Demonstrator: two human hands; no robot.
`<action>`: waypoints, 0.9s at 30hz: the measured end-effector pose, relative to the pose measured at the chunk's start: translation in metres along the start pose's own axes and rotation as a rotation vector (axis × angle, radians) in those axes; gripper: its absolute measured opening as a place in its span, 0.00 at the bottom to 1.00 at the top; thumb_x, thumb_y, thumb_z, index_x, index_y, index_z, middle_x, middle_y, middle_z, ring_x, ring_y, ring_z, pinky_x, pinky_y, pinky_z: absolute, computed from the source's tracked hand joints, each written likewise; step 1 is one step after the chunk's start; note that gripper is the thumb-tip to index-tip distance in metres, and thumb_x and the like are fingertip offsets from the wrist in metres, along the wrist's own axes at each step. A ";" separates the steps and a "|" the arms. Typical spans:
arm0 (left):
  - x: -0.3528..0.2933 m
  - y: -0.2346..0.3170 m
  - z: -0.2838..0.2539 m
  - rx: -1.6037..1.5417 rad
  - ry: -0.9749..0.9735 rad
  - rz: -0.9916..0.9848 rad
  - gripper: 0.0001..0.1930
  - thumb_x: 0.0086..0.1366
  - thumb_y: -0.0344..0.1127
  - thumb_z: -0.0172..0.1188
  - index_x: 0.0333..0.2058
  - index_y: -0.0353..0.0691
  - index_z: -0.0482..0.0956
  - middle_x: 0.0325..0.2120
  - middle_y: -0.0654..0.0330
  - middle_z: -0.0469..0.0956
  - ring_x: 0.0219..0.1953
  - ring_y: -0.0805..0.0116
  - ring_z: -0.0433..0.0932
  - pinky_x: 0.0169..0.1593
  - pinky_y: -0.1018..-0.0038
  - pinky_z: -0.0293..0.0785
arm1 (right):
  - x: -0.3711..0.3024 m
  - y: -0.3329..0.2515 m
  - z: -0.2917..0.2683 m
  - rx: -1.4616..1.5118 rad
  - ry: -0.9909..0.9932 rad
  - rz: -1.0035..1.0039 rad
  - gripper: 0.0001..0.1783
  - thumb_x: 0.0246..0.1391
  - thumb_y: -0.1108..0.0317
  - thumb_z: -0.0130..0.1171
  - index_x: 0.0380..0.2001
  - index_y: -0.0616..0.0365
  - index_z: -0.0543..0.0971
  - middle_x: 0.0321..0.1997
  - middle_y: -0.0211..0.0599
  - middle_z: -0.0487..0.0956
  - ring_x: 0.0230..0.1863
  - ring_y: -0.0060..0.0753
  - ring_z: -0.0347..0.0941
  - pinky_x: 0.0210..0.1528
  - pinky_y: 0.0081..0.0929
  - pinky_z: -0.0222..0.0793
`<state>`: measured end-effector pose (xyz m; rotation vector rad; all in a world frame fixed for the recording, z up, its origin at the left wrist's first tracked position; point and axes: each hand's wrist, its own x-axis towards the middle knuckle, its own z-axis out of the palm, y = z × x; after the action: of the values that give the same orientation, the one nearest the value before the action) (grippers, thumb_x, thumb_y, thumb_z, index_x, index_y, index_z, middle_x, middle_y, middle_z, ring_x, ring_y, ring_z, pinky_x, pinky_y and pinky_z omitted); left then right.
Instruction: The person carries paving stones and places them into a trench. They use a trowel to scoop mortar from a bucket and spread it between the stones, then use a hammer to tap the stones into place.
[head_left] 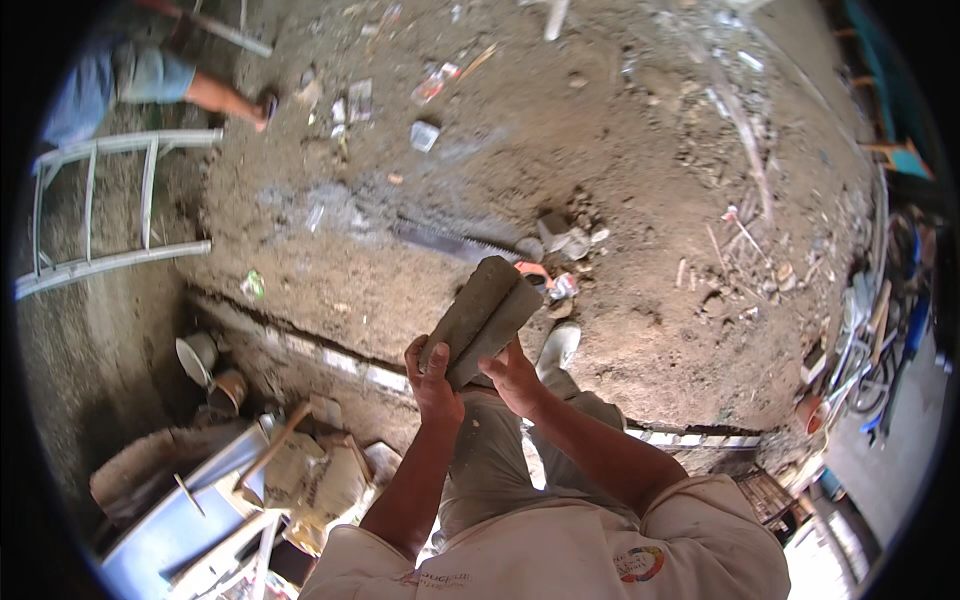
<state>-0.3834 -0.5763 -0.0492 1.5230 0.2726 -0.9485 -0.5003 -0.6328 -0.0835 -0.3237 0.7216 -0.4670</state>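
Two long grey blocks, like bricks, are held up in front of my body, tilted and side by side with a dark seam between them. My left hand (437, 388) is wrapped round the near end of the left block (468, 312), thumb on its face. From the other side, my right hand (514, 382) grips the near end of the right block (503, 335). Some of the fingers are hidden beneath the blocks. On the dirt just beyond them lies a handsaw (450, 243) with an orange handle, partly covered by the blocks.
A metal ladder (148, 195) is at the left, near another person's leg (222, 97). Buckets (197, 356) and a pile of boards (215, 505) stand at the lower left. A narrow ledge (335, 362) crosses near my legs. Litter and rubble (570, 238) dot the dirt; tools (880, 330) crowd the right.
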 end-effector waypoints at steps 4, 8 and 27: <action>-0.041 0.041 0.040 0.098 -0.098 -0.153 0.26 0.59 0.54 0.66 0.49 0.49 0.68 0.41 0.64 0.71 0.41 0.68 0.72 0.46 0.65 0.70 | -0.039 -0.084 0.005 0.087 0.140 -0.066 0.38 0.56 0.61 0.58 0.66 0.56 0.56 0.65 0.39 0.65 0.65 0.34 0.61 0.64 0.38 0.60; -0.045 0.084 0.046 0.254 -0.209 -0.069 0.25 0.60 0.53 0.65 0.48 0.48 0.68 0.40 0.63 0.72 0.34 0.68 0.74 0.40 0.68 0.73 | -0.089 -0.153 -0.029 0.521 -0.163 -0.107 0.34 0.54 0.46 0.55 0.57 0.57 0.70 0.51 0.44 0.78 0.51 0.41 0.76 0.54 0.43 0.73; 0.071 0.245 -0.154 1.908 -0.103 0.729 0.38 0.40 0.54 0.75 0.43 0.31 0.73 0.41 0.42 0.75 0.45 0.44 0.76 0.49 0.55 0.74 | -0.315 -0.207 0.095 -1.023 1.290 -1.041 0.56 0.36 0.58 0.74 0.66 0.62 0.55 0.52 0.50 0.69 0.57 0.51 0.64 0.61 0.44 0.60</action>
<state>-0.1151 -0.5131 0.0624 2.8169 -1.6296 -0.4954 -0.7018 -0.6357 0.2486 -1.4618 2.0612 -1.3165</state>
